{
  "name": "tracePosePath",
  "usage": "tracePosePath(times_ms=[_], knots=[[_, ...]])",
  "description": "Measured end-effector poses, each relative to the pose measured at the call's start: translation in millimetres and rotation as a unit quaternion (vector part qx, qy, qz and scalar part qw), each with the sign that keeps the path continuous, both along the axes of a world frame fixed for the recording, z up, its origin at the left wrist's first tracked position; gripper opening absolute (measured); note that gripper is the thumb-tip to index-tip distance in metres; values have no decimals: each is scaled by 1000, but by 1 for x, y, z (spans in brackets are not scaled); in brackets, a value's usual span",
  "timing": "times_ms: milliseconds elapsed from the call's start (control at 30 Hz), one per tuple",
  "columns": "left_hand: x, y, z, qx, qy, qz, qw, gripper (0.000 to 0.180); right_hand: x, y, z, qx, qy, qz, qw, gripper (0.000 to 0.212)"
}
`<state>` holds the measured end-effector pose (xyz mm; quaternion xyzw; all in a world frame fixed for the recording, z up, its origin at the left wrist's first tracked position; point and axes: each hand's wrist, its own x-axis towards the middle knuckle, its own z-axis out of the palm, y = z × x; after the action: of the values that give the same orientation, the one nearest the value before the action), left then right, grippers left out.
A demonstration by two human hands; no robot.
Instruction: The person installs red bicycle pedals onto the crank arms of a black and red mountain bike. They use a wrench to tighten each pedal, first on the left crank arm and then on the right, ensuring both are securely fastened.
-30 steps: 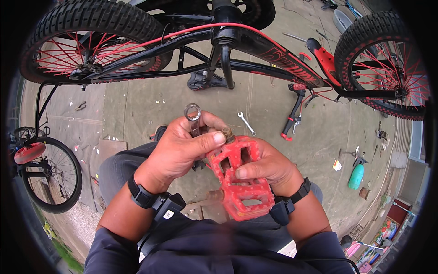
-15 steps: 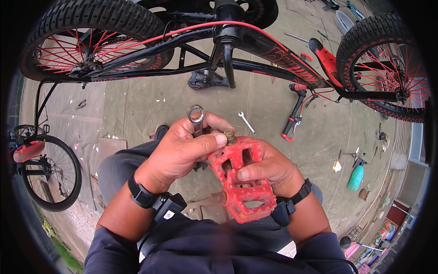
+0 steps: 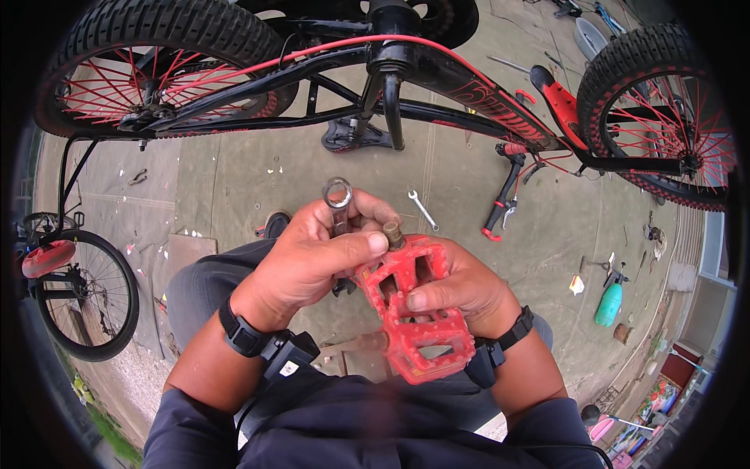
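Two red bicycle pedals are in my right hand (image 3: 478, 291), its thumb pressed on the frame. The upper pedal (image 3: 403, 275) has its threaded brass-coloured spindle (image 3: 394, 234) pointing up and away from me; the lower pedal (image 3: 406, 358) hangs below it, spindle to the left. My left hand (image 3: 312, 254) is closed around a ring-ended wrench (image 3: 339, 217), whose ring sticks up above the fingers; a dark end shows below the hand. The left thumb lies beside the upper spindle. Whether it touches is hard to tell.
A black bicycle frame (image 3: 484, 109) with red spokes stands upside down ahead. An open-end wrench (image 3: 423, 211) lies on the green ground sheet (image 3: 258, 184). A green spray bottle (image 3: 610, 303) sits to the right. Another bicycle wheel (image 3: 87, 297) is at left.
My left thumb has shifted slightly left and down from the upper spindle, showing more of its thread. The lower pedal has turned slightly; both hands keep their holds.
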<state>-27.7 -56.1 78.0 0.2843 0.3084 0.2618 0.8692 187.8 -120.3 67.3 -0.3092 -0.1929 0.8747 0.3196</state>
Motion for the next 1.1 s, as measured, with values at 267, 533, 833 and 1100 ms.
tracePosePath(times_ms=[267, 533, 833, 1100], knots=[[3, -2, -2, 16, 29, 10, 999, 24, 1, 0, 1, 4, 5, 5, 1000, 53], [-2, 0, -3, 11, -22, -5, 1000, 21, 0, 1, 1, 7, -6, 12, 1000, 52], [-3, 2, -11, 26, -25, -8, 999, 18, 0, 1, 0, 8, 1, 8, 1000, 51], [0, 2, -6, 17, -25, 4, 1000, 16, 0, 3, -2, 12, 14, 9, 1000, 51]])
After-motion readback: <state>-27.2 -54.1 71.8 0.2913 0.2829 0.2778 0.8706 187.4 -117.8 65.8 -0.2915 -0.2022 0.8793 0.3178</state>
